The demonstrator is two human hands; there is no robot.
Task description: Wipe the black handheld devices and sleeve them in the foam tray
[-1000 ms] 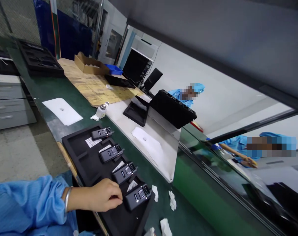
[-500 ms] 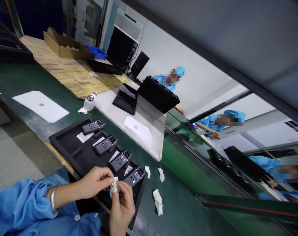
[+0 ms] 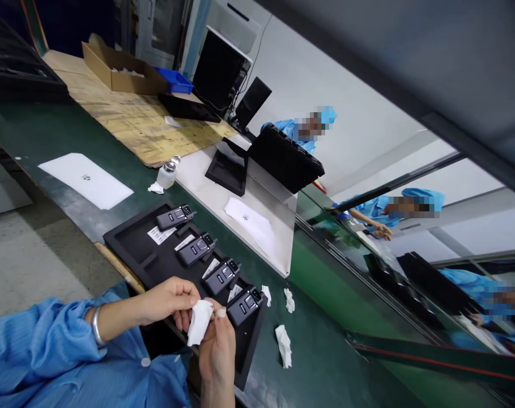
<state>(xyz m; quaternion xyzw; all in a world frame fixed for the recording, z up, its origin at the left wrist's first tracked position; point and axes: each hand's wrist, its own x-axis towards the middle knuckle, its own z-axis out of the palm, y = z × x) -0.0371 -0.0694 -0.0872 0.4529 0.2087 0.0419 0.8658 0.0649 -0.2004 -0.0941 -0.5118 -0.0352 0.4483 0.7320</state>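
A folded white tissue (image 3: 199, 323) is pinched between my two hands over the near edge of a black foam tray (image 3: 127, 241). My left hand (image 3: 172, 300) grips its upper left side, and my right hand (image 3: 218, 340) holds its right side from below. Several black handheld radios lie in a slanting row in the tray; the closest one (image 3: 245, 305) is just beyond my right fingertips. Another radio (image 3: 221, 276) sits behind it. White printed labels, such as this label (image 3: 161, 234), show beside the radios.
Crumpled tissues, including one tissue (image 3: 284, 346), lie on the green bench right of the tray. Past the tray stand a small metal-topped bottle (image 3: 167, 174) and a white board (image 3: 215, 207). A white sheet (image 3: 87, 180) lies left. Co-workers in blue sit across the conveyor (image 3: 325, 260).
The tissue, bunched up between my fingertips before, is now opened flatter and shows a wider white face. The whole view has shifted slightly, moving the bench contents to the right.
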